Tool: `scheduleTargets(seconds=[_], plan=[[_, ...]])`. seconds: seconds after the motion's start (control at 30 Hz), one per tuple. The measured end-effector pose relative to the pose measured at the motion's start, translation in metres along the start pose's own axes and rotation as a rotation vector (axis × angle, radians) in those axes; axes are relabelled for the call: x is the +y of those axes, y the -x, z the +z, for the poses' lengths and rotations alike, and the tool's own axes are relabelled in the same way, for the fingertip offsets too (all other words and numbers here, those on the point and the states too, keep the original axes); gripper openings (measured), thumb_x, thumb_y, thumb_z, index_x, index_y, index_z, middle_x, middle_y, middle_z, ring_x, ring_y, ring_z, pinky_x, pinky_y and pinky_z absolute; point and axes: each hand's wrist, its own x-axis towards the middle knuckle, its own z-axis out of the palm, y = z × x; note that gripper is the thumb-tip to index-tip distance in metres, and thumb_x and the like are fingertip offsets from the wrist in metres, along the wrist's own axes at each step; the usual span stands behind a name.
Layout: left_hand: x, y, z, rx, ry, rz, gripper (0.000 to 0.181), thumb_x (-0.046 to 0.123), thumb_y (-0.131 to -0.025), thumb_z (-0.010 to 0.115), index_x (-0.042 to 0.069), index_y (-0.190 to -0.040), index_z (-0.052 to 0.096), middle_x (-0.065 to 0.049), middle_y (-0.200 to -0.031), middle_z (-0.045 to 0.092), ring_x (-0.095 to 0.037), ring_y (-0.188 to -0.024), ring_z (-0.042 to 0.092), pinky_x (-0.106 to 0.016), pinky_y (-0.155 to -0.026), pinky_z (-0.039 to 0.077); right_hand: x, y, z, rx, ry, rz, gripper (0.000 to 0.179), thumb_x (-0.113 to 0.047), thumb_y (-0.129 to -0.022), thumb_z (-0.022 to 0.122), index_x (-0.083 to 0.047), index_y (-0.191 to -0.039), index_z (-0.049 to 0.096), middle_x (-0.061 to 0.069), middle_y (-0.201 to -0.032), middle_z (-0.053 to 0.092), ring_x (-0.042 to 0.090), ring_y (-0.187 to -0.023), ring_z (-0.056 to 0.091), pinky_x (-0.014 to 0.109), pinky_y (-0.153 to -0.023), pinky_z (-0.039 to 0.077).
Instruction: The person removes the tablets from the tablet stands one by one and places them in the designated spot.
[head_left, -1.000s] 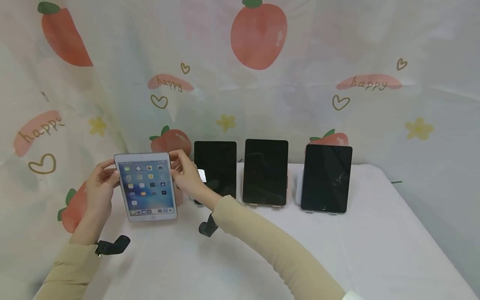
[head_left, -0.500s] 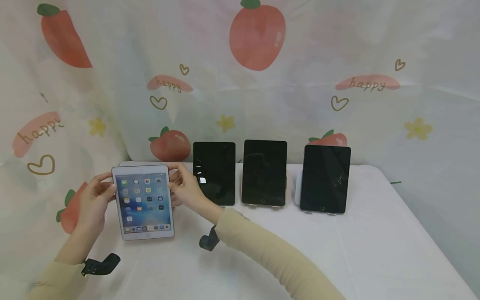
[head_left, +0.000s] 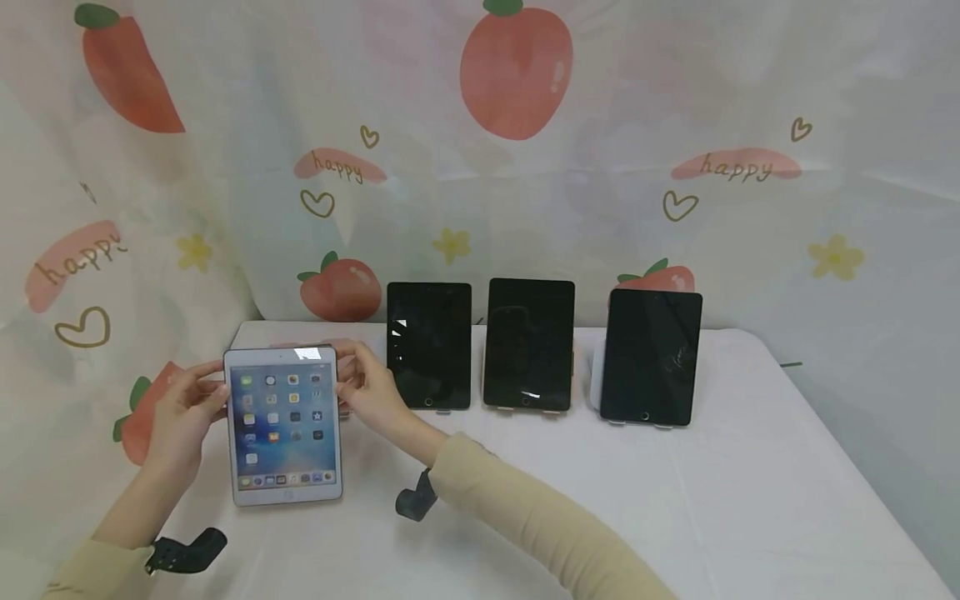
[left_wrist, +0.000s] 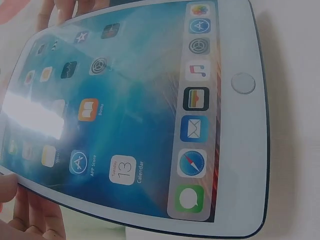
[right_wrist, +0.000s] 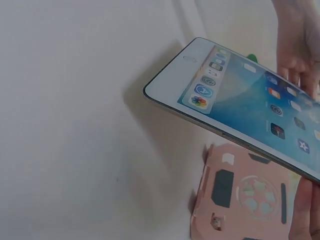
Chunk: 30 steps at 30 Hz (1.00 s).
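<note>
I remotely log left hand (head_left: 178,414) and right hand (head_left: 377,393) pinching white tablet (head_left: 285,427) by its left and right edges, presumably for balance.

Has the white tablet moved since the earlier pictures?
Yes: in the head view, the white tablet has moved down the picture, judged against the leftmost black tablet, which stayed put.

Three black tablets (head_left: 528,346) line the far side of a white table (head_left: 727,500), a fruit-print curtain (head_left: 600,183) behind.
</note>
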Motion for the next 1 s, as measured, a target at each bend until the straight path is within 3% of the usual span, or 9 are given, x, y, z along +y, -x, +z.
scheduleTargets(seconds=[0.2,0.4,0.7,1.0], plan=[[-0.006,0.001,0.002,-0.013,-0.054,-0.054,0.039,0.018,-0.1,0.048,0.016,-0.139,0.048,0.018,-0.091,0.049,0.004,-0.084,0.051,-0.004,-0.074,0.048,0.006,0.004,0.004,0.017,-0.069,0.045,0.039,0.01,-0.086,0.057,-0.008,-0.121,0.053,0.021,-0.09,0.061,0.019,-0.068,0.061,0.041,-0.068,0.06],[-0.016,0.0,0.004,-0.045,-0.05,-0.119,0.042,0.019,-0.1,0.048,0.012,-0.141,0.044,0.017,-0.092,0.049,0.003,-0.084,0.052,-0.006,-0.073,0.048,0.011,0.009,0.007,0.002,-0.078,0.105,0.039,0.009,-0.088,0.056,-0.007,-0.123,0.051,0.017,-0.09,0.06,0.008,-0.065,0.057,0.036,-0.067,0.06],[-0.027,0.003,0.002,-0.092,-0.052,-0.198,0.04,0.021,-0.101,0.046,0.015,-0.141,0.043,0.016,-0.093,0.049,0.001,-0.085,0.051,-0.007,-0.073,0.047,0.02,0.013,0.014,-0.011,-0.109,0.161,0.039,0.009,-0.088,0.055,-0.005,-0.124,0.051,0.016,-0.091,0.06,0.01,-0.068,0.061,0.033,-0.065,0.06],[-0.033,0.005,0.004,-0.11,-0.057,-0.206,0.042,0.02,-0.101,0.044,0.01,-0.141,0.041,0.014,-0.091,0.05,0.001,-0.082,0.052,-0.008,-0.073,0.047,0.027,0.015,0.019,0.011,-0.136,0.215,0.038,0.01,-0.087,0.055,-0.005,-0.121,0.051,0.016,-0.09,0.061,0.01,-0.067,0.059,0.04,-0.068,0.06]])
